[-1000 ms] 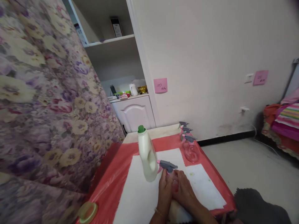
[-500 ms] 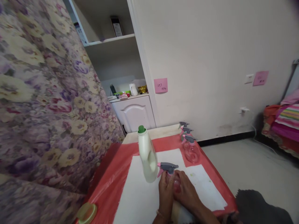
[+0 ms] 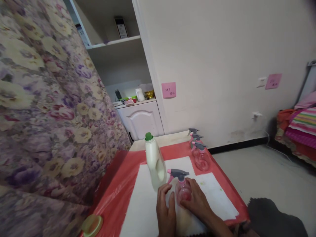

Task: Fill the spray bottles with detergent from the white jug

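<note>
My right hand [image 3: 197, 200] wraps round the clear, pinkish body of a spray bottle [image 3: 181, 189] with a grey and pink trigger head. My left hand [image 3: 166, 207] is just left of that bottle, fingers apart and curved, holding nothing. Behind my left hand stands a large pale green jug [image 3: 154, 161] with a handle, upright, a green spout showing in its uncapped neck. A yellowish-green cap [image 3: 92, 225] lies at the table's near left. White paper [image 3: 138, 204] is spread beneath the jug and my hands.
Several similar spray bottles [image 3: 201, 161] stand in a row along the table's right side. A red cover [image 3: 111, 184] lies over the table. Left is a floral curtain [image 3: 61, 115]; behind are a white cabinet [image 3: 139, 120] and a wall [image 3: 217, 65]. A dark object [image 3: 274, 219] is on the floor.
My left hand has let go of the spray bottle and moved left, its fingers opening. My right hand still holds the bottle, whose body now shows more fully.
</note>
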`<action>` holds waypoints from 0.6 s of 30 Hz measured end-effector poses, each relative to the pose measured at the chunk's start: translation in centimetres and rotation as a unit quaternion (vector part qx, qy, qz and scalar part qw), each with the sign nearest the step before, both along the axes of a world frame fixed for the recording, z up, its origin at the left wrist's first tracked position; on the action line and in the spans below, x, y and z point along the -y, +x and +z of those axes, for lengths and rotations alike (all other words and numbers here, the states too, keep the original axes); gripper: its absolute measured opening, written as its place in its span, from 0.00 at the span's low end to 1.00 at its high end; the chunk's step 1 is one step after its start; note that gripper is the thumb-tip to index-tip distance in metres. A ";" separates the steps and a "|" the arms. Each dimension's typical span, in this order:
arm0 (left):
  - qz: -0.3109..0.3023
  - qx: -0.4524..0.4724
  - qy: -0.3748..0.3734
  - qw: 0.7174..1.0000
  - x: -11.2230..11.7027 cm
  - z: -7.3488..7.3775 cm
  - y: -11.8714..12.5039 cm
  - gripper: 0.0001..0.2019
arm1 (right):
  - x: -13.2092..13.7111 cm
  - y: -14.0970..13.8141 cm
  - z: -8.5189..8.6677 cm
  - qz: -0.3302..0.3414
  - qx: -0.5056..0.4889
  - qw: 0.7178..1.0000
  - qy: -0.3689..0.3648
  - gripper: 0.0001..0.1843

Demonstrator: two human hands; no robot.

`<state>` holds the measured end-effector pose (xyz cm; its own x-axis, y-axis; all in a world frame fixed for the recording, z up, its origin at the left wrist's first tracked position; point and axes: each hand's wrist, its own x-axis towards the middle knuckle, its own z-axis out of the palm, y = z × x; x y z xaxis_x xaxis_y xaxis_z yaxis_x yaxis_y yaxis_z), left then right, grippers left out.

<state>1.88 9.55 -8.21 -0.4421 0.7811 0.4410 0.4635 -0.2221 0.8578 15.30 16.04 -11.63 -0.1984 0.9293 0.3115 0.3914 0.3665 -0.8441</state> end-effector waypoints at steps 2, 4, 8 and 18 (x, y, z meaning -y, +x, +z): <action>0.024 -0.019 0.016 0.999 -0.3 0.4 -0.9 0.13 | 0.0 0.0 0.1 0.000 -0.005 1.000 -0.001 0.31; 0.007 -0.018 -0.006 1.000 -0.9 0.7 -1.5 0.16 | 0.0 0.0 0.2 0.005 -0.005 1.000 -0.006 0.32; -0.055 0.012 -0.061 0.997 -1.9 1.0 -1.3 0.20 | 0.1 -0.1 0.5 0.009 0.005 1.000 -0.009 0.32; -0.074 0.062 -0.066 0.993 -2.0 1.9 -1.5 0.14 | 0.0 -0.4 0.1 0.018 -0.028 0.999 -0.006 0.31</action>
